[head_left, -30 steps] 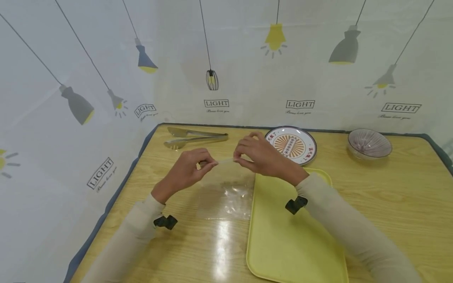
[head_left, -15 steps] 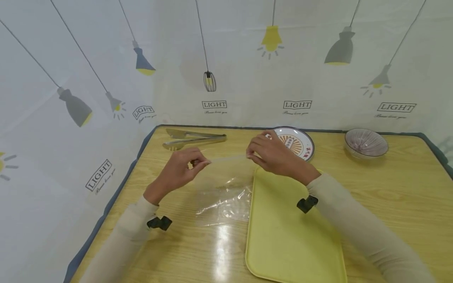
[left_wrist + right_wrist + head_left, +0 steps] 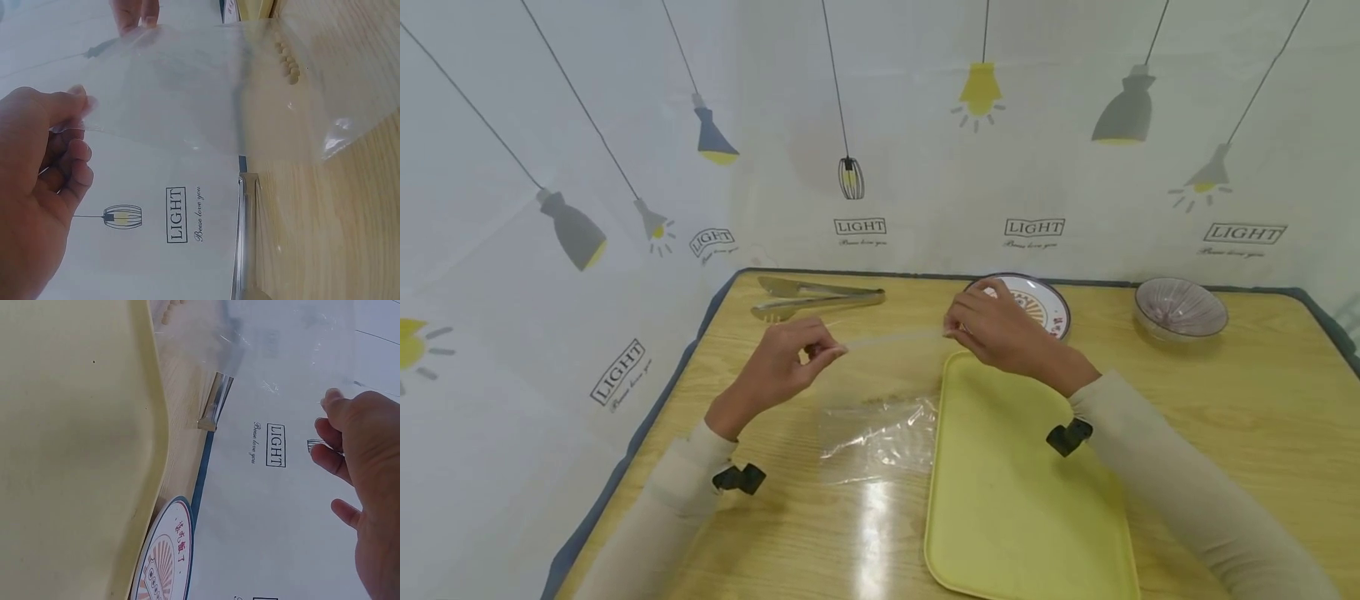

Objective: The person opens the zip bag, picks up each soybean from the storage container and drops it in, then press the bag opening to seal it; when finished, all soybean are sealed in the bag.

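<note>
A pale curtain (image 3: 880,167) printed with hanging lamps and the word LIGHT fills the upper half of the head view and wraps round the left side. Below it lies the wooden bench (image 3: 1225,400), its grain running across the lower half of the frame. On it, lower centre-right, sits a yellow tray (image 3: 1022,500), the biggest thing there.

Just left of the tray, in the middle of the frame, a clear plastic bag (image 3: 880,400) hangs from its top edge with its bottom touching the bench; a row of small pale beads or seeds shows inside it in the left wrist view. Behind the tray, upper centre-right, is a patterned plate (image 3: 1045,304), partly hidden by the right hand. Further right stands a ribbed glass bowl (image 3: 1180,307). At the upper left of the bench lie metal tongs (image 3: 816,296).

Both forearms, in cream sleeves, reach up from the bottom corners. The left hand (image 3: 778,367) pinches the bag's top left corner between thumb and forefinger, the other fingers curled. The right hand (image 3: 1000,329) pinches the top right corner, knuckles up.

Against a second ago, the hands have drawn further apart: the right hand has moved right, over the plate's near edge, and the bag's top edge is stretched wider between them.
</note>
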The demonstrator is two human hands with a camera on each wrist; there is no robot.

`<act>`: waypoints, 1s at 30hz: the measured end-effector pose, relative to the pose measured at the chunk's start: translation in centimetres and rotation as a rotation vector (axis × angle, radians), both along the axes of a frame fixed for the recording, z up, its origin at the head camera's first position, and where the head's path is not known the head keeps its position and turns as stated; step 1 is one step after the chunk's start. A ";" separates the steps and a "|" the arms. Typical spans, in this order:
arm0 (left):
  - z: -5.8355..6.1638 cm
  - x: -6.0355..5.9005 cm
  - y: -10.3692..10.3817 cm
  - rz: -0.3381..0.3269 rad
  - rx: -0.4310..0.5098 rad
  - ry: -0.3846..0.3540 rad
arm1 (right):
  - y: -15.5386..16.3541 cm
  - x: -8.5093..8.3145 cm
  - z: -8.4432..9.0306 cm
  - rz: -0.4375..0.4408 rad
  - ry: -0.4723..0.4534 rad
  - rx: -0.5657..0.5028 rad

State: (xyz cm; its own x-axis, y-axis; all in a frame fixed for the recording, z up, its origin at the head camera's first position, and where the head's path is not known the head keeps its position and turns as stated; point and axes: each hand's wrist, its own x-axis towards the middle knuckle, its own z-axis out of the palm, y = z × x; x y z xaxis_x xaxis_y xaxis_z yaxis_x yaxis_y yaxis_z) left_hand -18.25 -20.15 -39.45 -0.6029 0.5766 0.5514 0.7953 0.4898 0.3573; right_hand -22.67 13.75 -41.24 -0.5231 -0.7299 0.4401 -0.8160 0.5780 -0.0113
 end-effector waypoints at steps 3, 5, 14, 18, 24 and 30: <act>0.0 0.0 -0.2 -0.004 -0.001 -0.004 | 0.2 -0.1 -0.3 0.004 0.003 -0.013; 0.0 -0.1 -0.5 0.009 0.014 0.005 | 0.3 -0.2 -0.4 0.001 -0.006 -0.017; 0.0 -1.5 -1.6 0.097 0.033 -0.062 | 1.0 -0.4 -0.4 -0.054 -0.124 -0.116; -0.2 -1.8 -1.4 0.109 0.006 -0.107 | 0.5 -0.7 -0.5 -0.048 -0.216 -0.175; -0.2 -3.0 -0.9 0.195 -0.054 -0.195 | -0.4 -1.4 -0.5 -0.049 -0.464 -0.305; -0.9 -5.2 -0.4 0.295 -0.155 -0.341 | -1.6 -3.4 -1.1 -0.146 -0.526 -0.263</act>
